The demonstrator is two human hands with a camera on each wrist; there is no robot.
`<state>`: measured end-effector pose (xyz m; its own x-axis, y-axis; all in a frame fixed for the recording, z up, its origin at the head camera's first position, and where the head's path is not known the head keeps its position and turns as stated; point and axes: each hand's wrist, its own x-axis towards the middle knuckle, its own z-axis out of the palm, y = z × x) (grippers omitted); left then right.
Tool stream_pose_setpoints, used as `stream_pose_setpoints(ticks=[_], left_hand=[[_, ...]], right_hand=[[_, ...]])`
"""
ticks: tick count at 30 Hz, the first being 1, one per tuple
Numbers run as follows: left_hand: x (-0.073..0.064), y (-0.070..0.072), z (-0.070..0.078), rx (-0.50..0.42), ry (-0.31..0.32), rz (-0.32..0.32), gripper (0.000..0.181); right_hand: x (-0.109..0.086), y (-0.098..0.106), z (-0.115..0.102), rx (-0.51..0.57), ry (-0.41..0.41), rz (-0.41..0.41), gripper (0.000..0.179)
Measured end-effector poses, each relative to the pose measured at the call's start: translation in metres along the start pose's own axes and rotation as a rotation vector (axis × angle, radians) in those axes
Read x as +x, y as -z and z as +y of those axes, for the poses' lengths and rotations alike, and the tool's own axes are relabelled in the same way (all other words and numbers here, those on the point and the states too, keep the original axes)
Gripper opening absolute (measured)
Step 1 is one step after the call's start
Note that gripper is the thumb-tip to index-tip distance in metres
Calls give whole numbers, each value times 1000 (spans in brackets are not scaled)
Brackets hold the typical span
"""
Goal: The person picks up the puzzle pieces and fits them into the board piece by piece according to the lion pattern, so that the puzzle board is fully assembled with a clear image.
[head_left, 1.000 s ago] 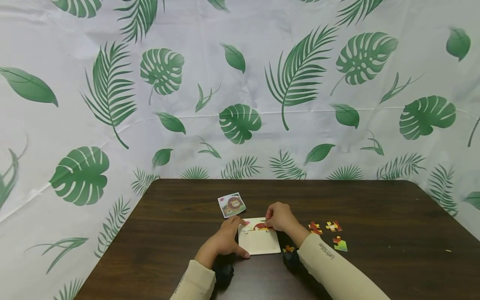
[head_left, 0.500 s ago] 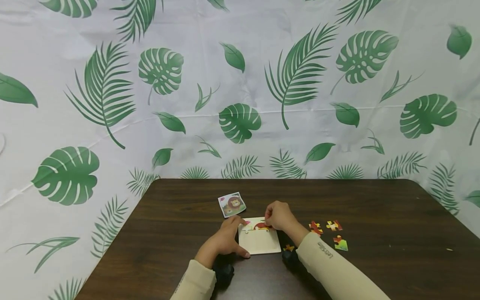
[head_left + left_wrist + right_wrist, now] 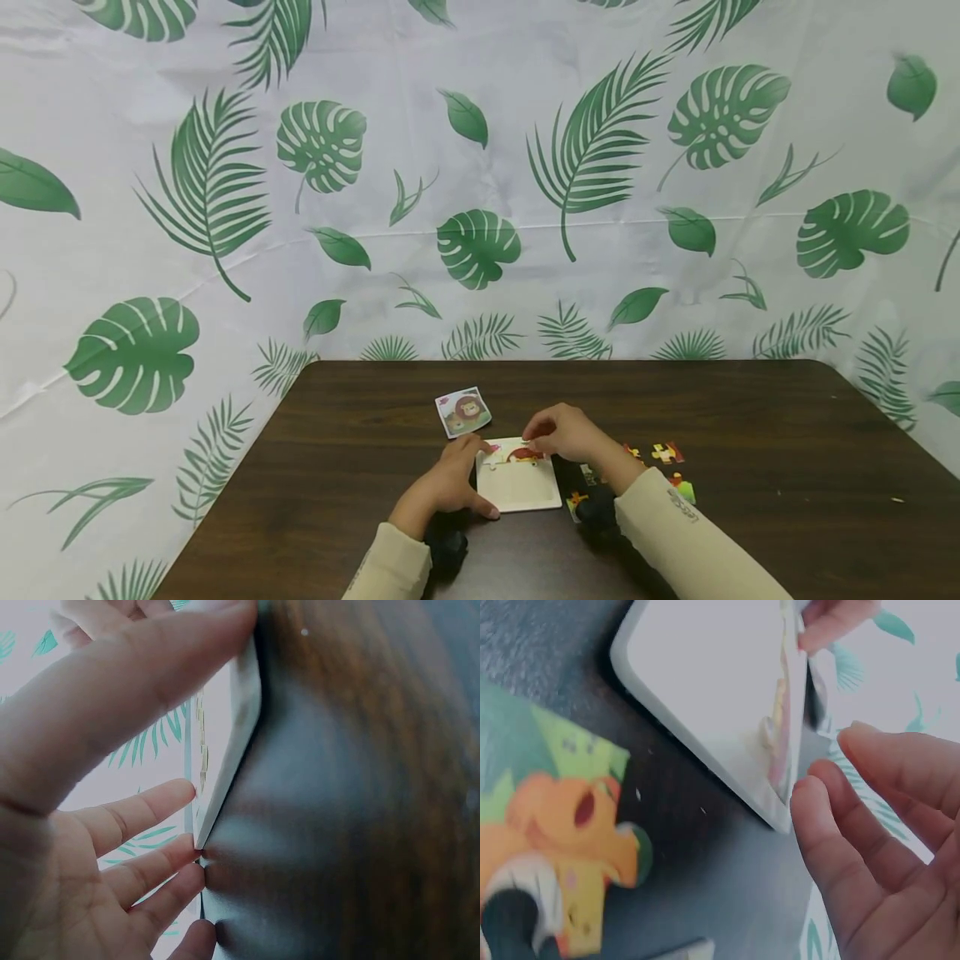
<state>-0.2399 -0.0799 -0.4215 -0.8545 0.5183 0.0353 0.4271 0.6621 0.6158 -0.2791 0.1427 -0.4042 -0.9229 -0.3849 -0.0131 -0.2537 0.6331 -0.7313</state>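
A pale square puzzle board point(image 3: 519, 487) lies on the table, with fitted puzzle pieces point(image 3: 522, 455) showing red and pink along its far side. My left hand point(image 3: 447, 475) spans the board's left side, its thumb at the near edge and index finger by the far left corner. In the left wrist view the fingers point(image 3: 142, 817) are spread and fairly straight, their tips against the board's edge. Over the far right corner is my right hand point(image 3: 567, 433). The right wrist view shows its fingertips point(image 3: 810, 795) apart from the thumb, with nothing between them.
Loose puzzle pieces point(image 3: 667, 452) lie to the right of the board, some partly hidden by the right forearm. A loose piece with an orange animal point(image 3: 562, 825) shows large in the right wrist view. Beyond the board lies a lion picture card point(image 3: 463, 412). A leaf-patterned cloth point(image 3: 480, 250) hangs behind the table.
My right hand's fingers have spread from their pinch over the far right corner, and its wrist has swung right, covering more of the loose pieces. My left hand stays on the board.
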Motion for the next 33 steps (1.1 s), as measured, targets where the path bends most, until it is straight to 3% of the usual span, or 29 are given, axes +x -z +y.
stream_pose_setpoints(ticks=[6, 15, 25, 33], left_hand=[[0, -1, -1, 3, -1, 1, 76], [0, -1, -1, 8, 14, -5, 76], [-2, 0, 1, 2, 15, -6, 76], [-3, 0, 2, 8, 12, -4, 76]], right_hand=[[-9, 18, 6, 40, 41, 5, 11], [-23, 41, 22, 62, 13, 25, 21], [-34, 46, 27, -68, -46, -12, 29], [-40, 47, 33, -68, -45, -84, 31]])
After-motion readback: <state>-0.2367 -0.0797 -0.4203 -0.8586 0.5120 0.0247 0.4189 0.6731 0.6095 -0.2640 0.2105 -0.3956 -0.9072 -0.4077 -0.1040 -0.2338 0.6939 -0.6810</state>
